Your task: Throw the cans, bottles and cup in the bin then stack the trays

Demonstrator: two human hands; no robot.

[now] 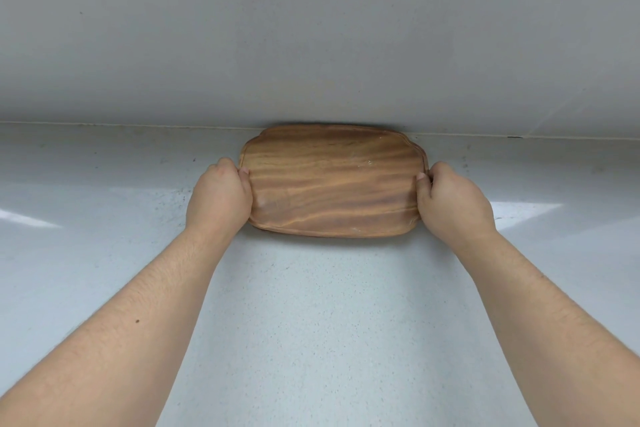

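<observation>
A brown wooden tray (330, 180) with a wavy rim lies flat at the back of the counter, its far edge against the wall. My left hand (220, 196) grips its left end, thumb on the rim. My right hand (453, 201) grips its right end the same way. A darker edge shows under the tray's front rim; I cannot tell whether that is a second tray. Nothing lies on the tray. No cans, bottles, cup or bin are in view.
The pale speckled counter (311, 322) stretches wide to both sides and toward me. A plain grey wall (311, 28) rises straight behind the tray.
</observation>
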